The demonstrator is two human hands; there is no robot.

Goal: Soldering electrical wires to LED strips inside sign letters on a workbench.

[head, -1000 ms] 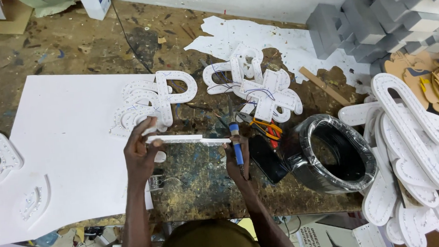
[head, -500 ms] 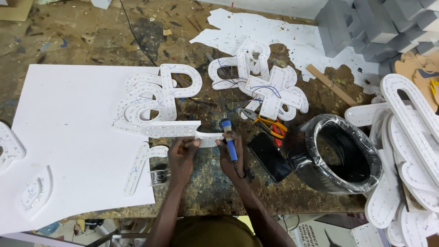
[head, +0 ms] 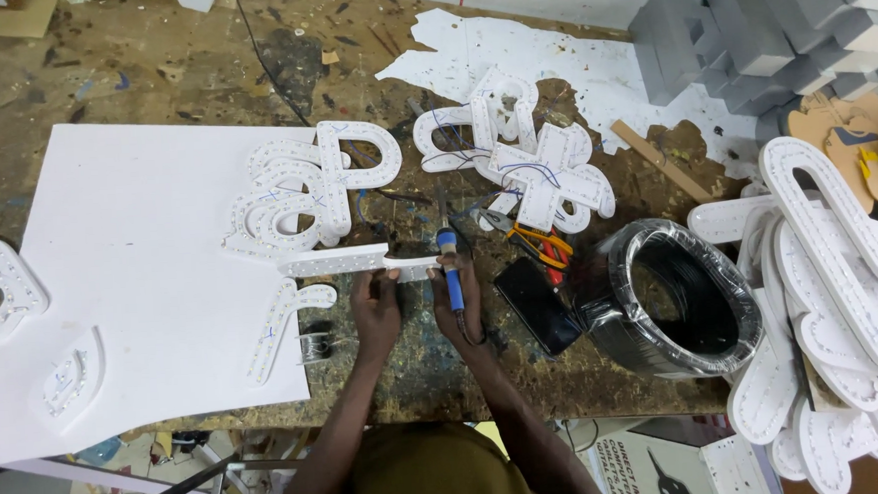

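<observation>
We see the left hand [head: 376,310] pinching the long white strip [head: 358,262], which lies just above its fingertips. Just to its right, the right hand [head: 462,301] is closed around a blue-handled soldering iron [head: 448,260], tip up beside the strip's end; a black phone [head: 534,304] lies right of that hand

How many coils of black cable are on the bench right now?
1. The black cable coil lies on the bench right of the right hand, beside the dark phone. The stack of white letter shapes at the right could hide another.
</observation>
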